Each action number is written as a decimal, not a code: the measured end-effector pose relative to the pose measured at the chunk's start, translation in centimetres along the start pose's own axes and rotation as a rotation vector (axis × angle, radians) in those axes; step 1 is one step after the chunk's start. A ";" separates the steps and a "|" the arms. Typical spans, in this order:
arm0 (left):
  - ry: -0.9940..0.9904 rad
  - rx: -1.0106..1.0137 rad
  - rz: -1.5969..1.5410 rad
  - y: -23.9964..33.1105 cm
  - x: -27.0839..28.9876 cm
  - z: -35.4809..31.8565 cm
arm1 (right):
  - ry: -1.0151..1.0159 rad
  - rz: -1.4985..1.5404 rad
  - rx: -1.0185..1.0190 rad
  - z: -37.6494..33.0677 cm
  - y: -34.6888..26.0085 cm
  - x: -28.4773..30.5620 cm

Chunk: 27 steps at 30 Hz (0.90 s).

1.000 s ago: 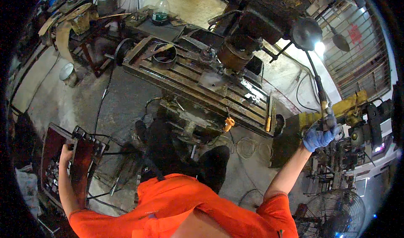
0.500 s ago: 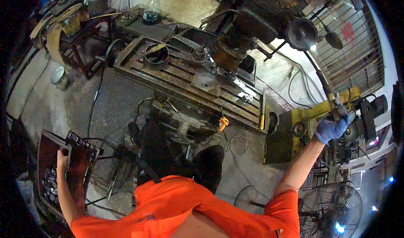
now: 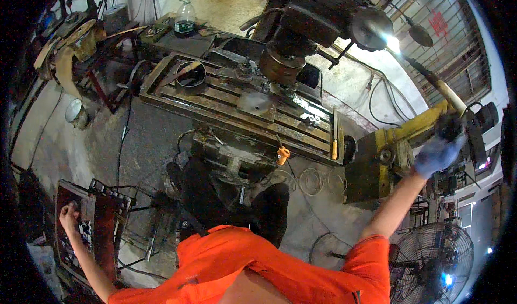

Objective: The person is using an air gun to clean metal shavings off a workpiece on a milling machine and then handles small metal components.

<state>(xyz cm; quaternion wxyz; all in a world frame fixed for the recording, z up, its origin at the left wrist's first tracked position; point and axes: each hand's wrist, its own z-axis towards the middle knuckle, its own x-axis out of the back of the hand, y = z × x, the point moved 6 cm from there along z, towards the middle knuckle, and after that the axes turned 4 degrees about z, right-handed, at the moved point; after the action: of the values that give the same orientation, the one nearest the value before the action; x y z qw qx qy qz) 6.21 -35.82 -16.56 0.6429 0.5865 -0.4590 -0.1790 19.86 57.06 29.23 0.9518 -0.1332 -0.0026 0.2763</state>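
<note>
Reaching up at the right of the frame, the right hand (image 3: 439, 150), in a blue glove, looks curled shut around the dark knob (image 3: 449, 125) at the end of a long lever (image 3: 431, 80), though the blur there makes the grip hard to see. The left hand (image 3: 68, 213), bare, sits at the lower left with its fingers folded in, touching the top edge of a red tool tray (image 3: 102, 228); I cannot tell if it grips anything. Between the two hands stands a big, dirty milling machine, its slotted table (image 3: 237, 107) running across the middle of the frame. A round grey disc (image 3: 254, 103) lies on that table, and a small orange thing (image 3: 283, 154) hangs at its front edge. A yellow machine part (image 3: 388, 148) sits just beside the gloved hand. A black fan (image 3: 431, 261) stands at the lower right. Both arms are stretched wide apart, the right one raised high, the left one held low, from orange sleeves (image 3: 280, 266) at the bottom.
</note>
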 end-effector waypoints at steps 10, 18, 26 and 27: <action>-0.324 -0.105 -0.400 14.2 -11.1 -2.7 | -0.860 -0.067 -1.519 -46.9 15.6 -5.8; -0.691 -0.041 -0.446 14.7 -24.9 -3.4 | -0.467 -0.038 -1.541 -49.2 14.3 -8.9; -0.646 0.048 -0.488 14.3 -28.8 -6.6 | -0.625 -0.485 -0.861 -27.2 8.7 -7.2; -0.719 0.046 -0.502 14.2 -29.7 -6.4 | -0.710 -0.638 -0.593 -26.1 8.4 -7.6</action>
<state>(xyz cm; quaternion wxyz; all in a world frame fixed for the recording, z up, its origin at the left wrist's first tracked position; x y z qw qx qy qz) -8.29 -5.68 -14.07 0.3658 0.5944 -0.5005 -0.5123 11.04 53.32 2.48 0.8506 -0.2865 -0.4408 -0.0101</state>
